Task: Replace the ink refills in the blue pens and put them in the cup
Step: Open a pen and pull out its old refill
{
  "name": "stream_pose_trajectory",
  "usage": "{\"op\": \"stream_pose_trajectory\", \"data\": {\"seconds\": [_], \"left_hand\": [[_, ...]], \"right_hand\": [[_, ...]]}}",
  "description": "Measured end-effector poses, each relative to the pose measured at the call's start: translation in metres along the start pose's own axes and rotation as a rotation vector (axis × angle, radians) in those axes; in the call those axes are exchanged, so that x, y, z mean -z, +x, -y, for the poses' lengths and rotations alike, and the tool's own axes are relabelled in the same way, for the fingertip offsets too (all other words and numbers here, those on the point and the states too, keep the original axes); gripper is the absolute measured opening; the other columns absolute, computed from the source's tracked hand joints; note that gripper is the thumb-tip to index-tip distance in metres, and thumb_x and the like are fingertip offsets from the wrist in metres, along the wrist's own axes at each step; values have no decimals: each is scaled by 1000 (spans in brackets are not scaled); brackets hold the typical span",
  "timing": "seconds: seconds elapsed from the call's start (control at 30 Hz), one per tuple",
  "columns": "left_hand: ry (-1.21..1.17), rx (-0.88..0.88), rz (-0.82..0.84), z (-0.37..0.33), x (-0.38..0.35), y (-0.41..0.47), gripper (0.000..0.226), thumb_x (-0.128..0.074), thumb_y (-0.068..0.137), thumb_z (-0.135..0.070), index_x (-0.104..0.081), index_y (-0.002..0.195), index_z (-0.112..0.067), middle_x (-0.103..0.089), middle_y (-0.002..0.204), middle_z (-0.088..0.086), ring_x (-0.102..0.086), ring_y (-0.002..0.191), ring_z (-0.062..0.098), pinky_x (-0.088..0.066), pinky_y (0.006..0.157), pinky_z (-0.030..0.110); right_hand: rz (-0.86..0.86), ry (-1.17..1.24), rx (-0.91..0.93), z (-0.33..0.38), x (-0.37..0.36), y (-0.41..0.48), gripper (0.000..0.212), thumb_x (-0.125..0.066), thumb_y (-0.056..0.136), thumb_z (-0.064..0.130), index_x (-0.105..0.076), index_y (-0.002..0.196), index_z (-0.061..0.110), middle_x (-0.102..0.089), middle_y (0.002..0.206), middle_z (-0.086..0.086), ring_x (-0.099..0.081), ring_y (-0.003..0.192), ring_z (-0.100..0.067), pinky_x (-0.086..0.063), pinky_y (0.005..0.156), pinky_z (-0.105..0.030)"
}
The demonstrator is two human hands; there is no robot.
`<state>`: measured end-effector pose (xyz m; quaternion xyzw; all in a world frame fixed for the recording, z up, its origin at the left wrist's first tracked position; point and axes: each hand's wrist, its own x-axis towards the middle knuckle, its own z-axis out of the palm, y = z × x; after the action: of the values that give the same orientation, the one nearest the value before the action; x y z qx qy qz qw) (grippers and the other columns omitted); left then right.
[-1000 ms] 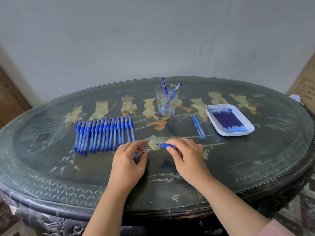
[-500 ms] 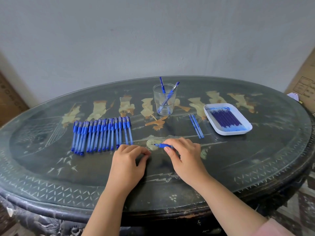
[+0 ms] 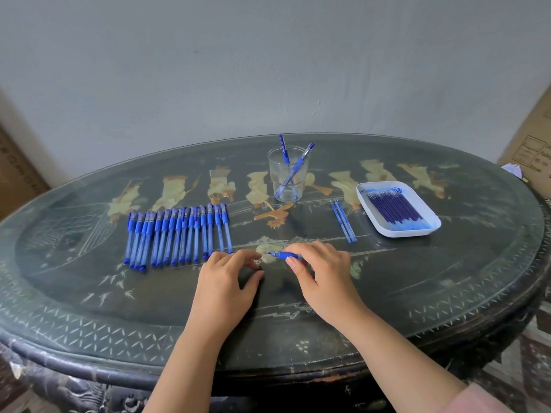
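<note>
1. Since a second ago, the left hand [image 3: 228, 283] has curled in over the dark piece it was showing then. The right hand [image 3: 323, 274] has kept its pen.
2. Far left on the table [image 3: 447, 278], a row of capped blue pens [image 3: 179, 234] lies side by side, caps at the far end.
3. Just right of the row and nearer, the left hand rests palm down with its fingers bent. A small dark bit [image 3: 260, 267] peeks out by the thumb, and I cannot tell whether the fingers grip it.
4. Near the left hand, the right hand pinches an uncapped blue pen [image 3: 283, 255] between thumb and fingers, with the tip pointing left towards the other hand.
5. Beyond the hands stands the clear cup [image 3: 272, 169], with two pens in the cup [image 3: 285, 152] leaning apart.
6. Right of the cup, two loose refills [image 3: 343, 222] lie parallel on the table.
7. Just beside them, a white tray [image 3: 399, 234] holds a batch of dark blue refills [image 3: 393, 208].
8. At the far right edge stands a cardboard box [image 3: 530, 144].
</note>
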<state>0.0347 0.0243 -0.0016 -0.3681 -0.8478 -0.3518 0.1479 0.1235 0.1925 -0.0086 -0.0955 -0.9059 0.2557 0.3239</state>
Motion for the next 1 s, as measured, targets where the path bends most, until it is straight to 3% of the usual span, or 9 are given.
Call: {"op": "stream_pose_trajectory", "data": {"seconds": [0.17,0.27,0.37,0.5,0.67,0.73,0.87,1.0], "left_hand": [[17,-10,-70,-4,3,-1,29,-79,78,-23,-69,105,-22,-67,97,-15,-56,92,12,-52,82,40],[-75,-30,-98,-10,9,-1,26,-77,80,-28,-69,104,-22,-66,100,-16,-57,95,6,-48,87,28],[-298,35,-60,-22,16,0,32,-80,73,-36,-71,101,-23,-69,93,-17,-65,88,6,-49,81,16],[-703,304,28,-40,19,5,33,-84,65,-29,-73,94,-18,-75,91,-5,-71,85,11,-56,80,23],[-856,416,96,-42,16,8,18,-81,73,-5,-71,89,-6,-75,88,7,-72,85,23,-58,83,38],[-853,417,109,-41,17,8,16,-80,75,-3,-71,88,-6,-75,87,7,-73,84,23,-58,82,37],[-827,407,78,-39,19,10,16,-81,74,-4,-72,85,-10,-75,86,5,-71,80,17,-55,75,22],[-809,416,77,-38,23,11,14,-81,74,-5,-73,85,-11,-75,83,3,-69,75,10,-52,71,17]], "right_hand": [[-67,40,-29,5,5,1,20,-45,96,38,-63,106,35,-62,87,18,-56,78,-4,-35,75,-36],[-139,105,-36,14,15,9,19,-51,94,41,-64,106,34,-63,80,20,-58,76,-2,-43,77,-39],[-111,378,-198,29,28,16,15,-62,91,40,-68,102,32,-69,88,16,-62,86,-6,-46,79,-24],[2,651,-324,47,29,18,11,-70,88,28,-71,99,27,-71,91,6,-67,88,-11,-54,80,-29],[40,698,-377,56,23,18,13,-73,83,33,-73,95,27,-72,87,0,-67,85,-22,-57,78,-48],[65,698,-394,57,26,22,8,-73,86,30,-72,94,27,-71,84,1,-67,81,-18,-57,72,-40],[108,728,-449,63,39,37,8,-68,89,33,-72,95,31,-71,82,12,-62,70,5,-46,68,-18],[101,718,-461,68,47,49,15,-66,90,29,-77,95,20,-70,75,17,-58,66,9,-44,70,-20]]}}
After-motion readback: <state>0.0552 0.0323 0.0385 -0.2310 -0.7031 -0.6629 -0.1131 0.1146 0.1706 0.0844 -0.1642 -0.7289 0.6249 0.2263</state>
